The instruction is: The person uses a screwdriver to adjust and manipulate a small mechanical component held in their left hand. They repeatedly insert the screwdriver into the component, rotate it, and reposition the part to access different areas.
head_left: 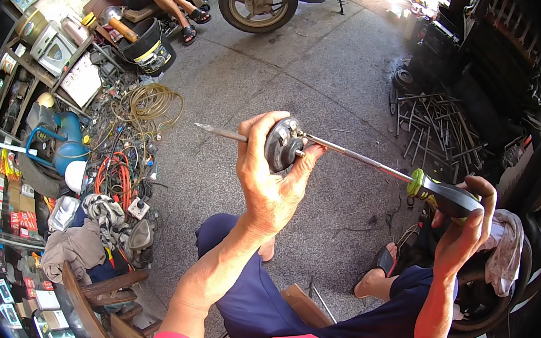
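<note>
Your left hand [270,181] sits just left of the centre of the view, fingers curled tight around a small round metal part [282,144], a dark disc with a pale rim that faces toward three o'clock. A thin metal rod [222,133] pokes out past your fingers toward ten o'clock, ending in a point. Your right hand [464,228] is down at four o'clock, closed around the black handle of a long screwdriver [376,166] with a green collar; its shaft runs up toward ten o'clock and its tip meets the face of the round part, right beside your left thumb. Both hands are gripping, neither open. Below them, at six o'clock, are your knees in dark blue trousers [251,303], and one foot in a sandal [386,264] rests on the grey paved floor [333,70]. At nine o'clock lies a tangle of red cables [113,175] and cloth, with a coil of yellowish hose [155,105] at ten o'clock. A scooter wheel [258,2] stands at twelve o'clock, near another person's sandalled feet [192,22]. A heap of metal rods [437,125] lies at two o'clock.
</note>
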Motion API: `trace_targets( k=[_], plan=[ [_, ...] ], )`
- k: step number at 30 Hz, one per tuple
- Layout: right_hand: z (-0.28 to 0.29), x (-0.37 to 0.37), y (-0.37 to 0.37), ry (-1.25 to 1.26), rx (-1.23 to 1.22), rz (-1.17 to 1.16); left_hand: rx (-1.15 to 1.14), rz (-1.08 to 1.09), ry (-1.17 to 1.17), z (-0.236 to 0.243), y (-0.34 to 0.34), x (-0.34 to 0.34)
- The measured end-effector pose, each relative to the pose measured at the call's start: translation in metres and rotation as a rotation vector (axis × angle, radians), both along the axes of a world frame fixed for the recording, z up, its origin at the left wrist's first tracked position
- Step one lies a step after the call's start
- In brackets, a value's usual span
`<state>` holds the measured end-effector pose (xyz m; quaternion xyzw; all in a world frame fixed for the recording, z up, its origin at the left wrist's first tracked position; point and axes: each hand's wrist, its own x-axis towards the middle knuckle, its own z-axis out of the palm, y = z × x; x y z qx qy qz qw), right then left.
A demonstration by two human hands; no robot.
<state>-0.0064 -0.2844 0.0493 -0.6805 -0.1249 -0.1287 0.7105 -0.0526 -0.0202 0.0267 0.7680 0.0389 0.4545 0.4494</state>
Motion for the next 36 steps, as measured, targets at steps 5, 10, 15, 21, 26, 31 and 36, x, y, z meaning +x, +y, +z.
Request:
trace_targets(
  k=[5,10,15,21,26,31,36],
  plan=[
    [-0.007,-0.001,-0.005,0.056,-0.083,-0.053,-0.004,0.008,-0.009,0.000,0.001,0.002],
    [-0.013,0.005,0.000,-0.185,-0.006,-0.050,0.040,0.031,-0.032,0.001,0.000,0.002],
    [-0.010,0.002,-0.002,-0.076,-0.003,0.028,0.008,0.005,-0.012,0.002,-0.001,0.000],
    [-0.004,-0.004,0.006,0.052,-0.041,-0.104,-0.038,0.007,0.009,0.001,0.001,0.000],
    [-0.009,0.004,-0.001,-0.137,0.048,-0.031,-0.036,-0.004,-0.002,-0.001,0.000,0.001],
    [-0.008,-0.005,-0.008,0.027,-0.106,-0.016,-0.118,0.014,0.012,-0.002,0.000,0.000],
    [-0.016,-0.003,-0.003,-0.312,-0.205,-0.145,-0.151,0.048,0.008,-0.001,-0.002,0.002]
  ],
)
